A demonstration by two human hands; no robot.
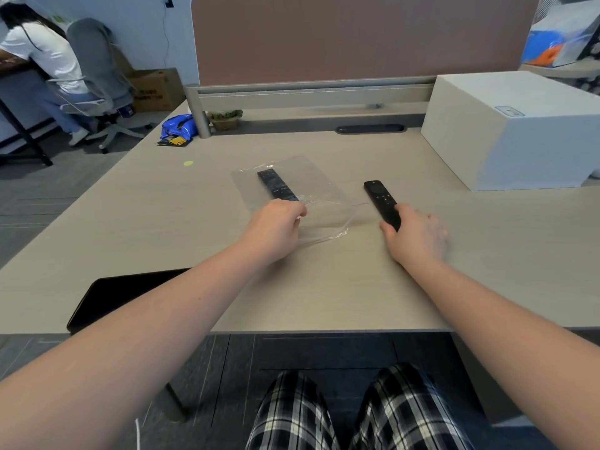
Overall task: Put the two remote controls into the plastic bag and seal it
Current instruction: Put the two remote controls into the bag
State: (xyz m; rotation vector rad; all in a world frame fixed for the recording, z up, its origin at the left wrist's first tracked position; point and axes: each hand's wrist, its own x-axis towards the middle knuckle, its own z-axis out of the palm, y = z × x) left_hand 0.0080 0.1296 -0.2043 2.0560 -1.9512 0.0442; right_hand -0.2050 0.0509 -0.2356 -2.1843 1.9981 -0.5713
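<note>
The plastic bag (285, 186) lies flat on the tabletop (324, 287); being clear, its edges are hard to trace, and only creases and a thin red seal line at its near, open end mark its outline. A long black remote (276, 185) lies lengthwise within the bag's outline, apparently inside it; its near end is hidden behind the left hand (276, 227). That hand's fingers (300, 212) are pressed together, pinching the near rim of the bag and lifting the mouth slightly; the fingertips are mostly covered by the back of the hand.

Right of the bag, apart from it, a shorter black remote (380, 201) lies on the tabletop. The right hand (417, 237) closes around its near end, thumb on one side and fingers on the other; the far fingers are motion-blurred, so their exact contact cannot be made out.

Beyond and right of the bag stands a white box (519, 131), cut off at the frame edge. Beyond and left of the bag lie a blue packet (178, 126) and a small potted plant (225, 118) beside a grey post. A dark flat object (110, 297) overhangs the near tabletop edge, left of the bag; what it is cannot be told. Plaid-trousered knees (357, 410) show below the tabletop.
</note>
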